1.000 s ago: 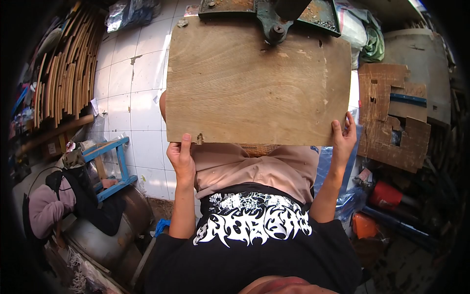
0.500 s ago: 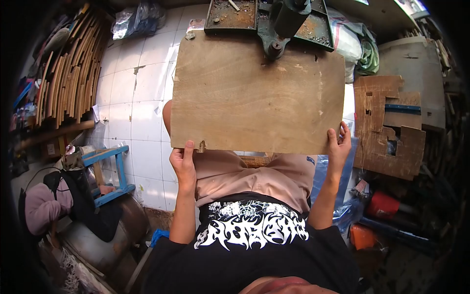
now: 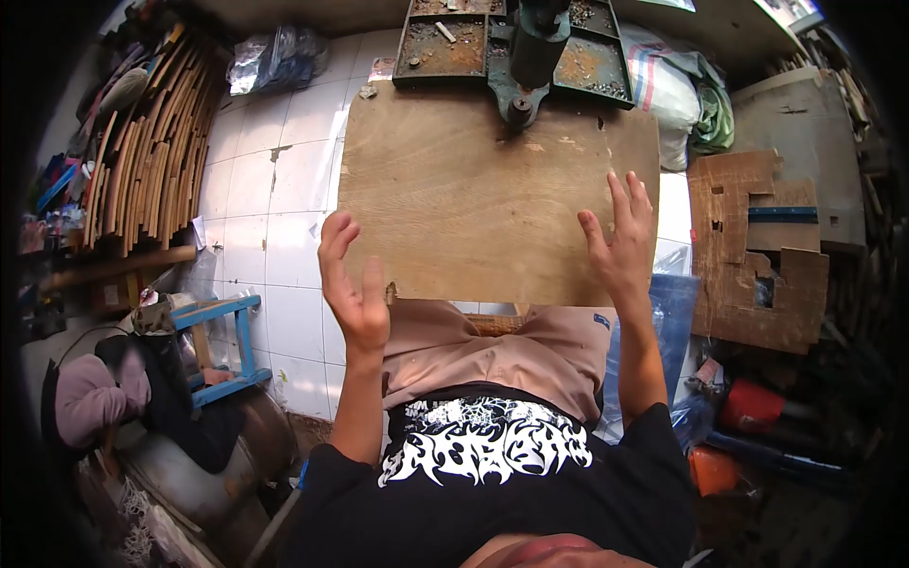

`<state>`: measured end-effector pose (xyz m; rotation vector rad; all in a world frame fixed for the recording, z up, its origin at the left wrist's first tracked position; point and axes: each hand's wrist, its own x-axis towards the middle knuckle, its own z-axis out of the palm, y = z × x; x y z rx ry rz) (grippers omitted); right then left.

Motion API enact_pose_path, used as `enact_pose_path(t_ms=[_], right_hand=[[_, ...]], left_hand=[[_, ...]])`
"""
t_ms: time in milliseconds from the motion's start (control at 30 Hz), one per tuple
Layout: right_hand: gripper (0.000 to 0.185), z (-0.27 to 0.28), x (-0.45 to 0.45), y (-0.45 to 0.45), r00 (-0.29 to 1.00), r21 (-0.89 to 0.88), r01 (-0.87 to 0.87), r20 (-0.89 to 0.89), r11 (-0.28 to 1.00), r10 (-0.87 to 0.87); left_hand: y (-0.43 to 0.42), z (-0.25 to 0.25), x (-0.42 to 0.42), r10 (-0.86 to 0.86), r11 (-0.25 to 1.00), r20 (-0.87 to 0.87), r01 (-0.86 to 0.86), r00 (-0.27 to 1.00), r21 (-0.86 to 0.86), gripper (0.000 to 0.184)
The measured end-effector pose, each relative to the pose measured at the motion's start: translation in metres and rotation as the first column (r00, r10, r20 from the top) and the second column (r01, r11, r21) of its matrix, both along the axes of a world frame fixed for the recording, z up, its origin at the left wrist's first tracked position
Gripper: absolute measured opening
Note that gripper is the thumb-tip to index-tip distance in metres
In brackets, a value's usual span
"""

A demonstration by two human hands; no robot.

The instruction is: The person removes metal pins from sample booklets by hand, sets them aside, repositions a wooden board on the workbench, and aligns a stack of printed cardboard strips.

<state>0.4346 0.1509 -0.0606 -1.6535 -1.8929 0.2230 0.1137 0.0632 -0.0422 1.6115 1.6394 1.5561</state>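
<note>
A wide plywood board (image 3: 483,208) lies in front of my lap, with a small notch in its near edge at left and chipped spots on its right side. My left hand (image 3: 353,289) is at the board's left edge, fingers raised and apart, holding nothing. Over the right part of the board my right hand (image 3: 620,241) is open with its fingers spread. Whether either hand touches the board I cannot tell. At the far edge stands a dark green metal machine base (image 3: 530,57), its foot with a bolt resting over the board.
Compartment trays (image 3: 445,47) with metal bits flank the machine base. Stacked wooden strips (image 3: 151,142) stand at left, above a blue frame (image 3: 241,341). Cut brown boards (image 3: 724,256) lean at right, near a white sack (image 3: 658,80) and a red object (image 3: 753,405).
Both hands have let go of the board's near corners and opened. The right hand has moved inward and forward over the board; the left has risen beside its left edge.
</note>
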Motion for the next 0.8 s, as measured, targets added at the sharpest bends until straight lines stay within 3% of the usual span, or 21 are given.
enact_pose_path(t_ms=[67,133,167,233,300,800], right_hand=[[0.064,-0.004,-0.022,0.009,0.988,-0.051,-0.104,0.114,0.993,0.109],[0.065,-0.006,-0.042,0.017,0.977,-0.066,-0.123,0.169,0.99,0.132],[0.066,-0.007,-0.049,0.021,0.963,-0.086,-0.134,0.224,0.987,0.151],[0.066,-0.013,-0.057,0.028,0.951,-0.076,-0.124,0.276,0.989,0.14],[0.065,-0.018,-0.061,0.034,0.93,-0.05,-0.08,0.357,0.996,0.092],[0.065,-0.012,-0.068,0.041,0.922,-0.117,-0.052,0.375,0.992,0.093]], left_hand=[[0.034,0.012,0.022,-0.186,0.968,-0.351,0.11,0.918,-0.226,0.05],[0.067,-0.008,0.038,-0.245,0.948,-0.539,0.082,0.806,-0.307,0.058],[0.081,-0.017,0.043,-0.241,0.95,-0.541,0.08,0.805,-0.303,0.058],[0.105,-0.026,0.048,-0.216,0.954,-0.699,-0.004,0.681,-0.299,0.065],[0.118,-0.03,0.049,-0.208,0.953,-0.729,-0.033,0.652,-0.301,0.068],[0.129,-0.032,0.05,-0.219,0.941,-0.764,-0.075,0.606,-0.33,0.071]])
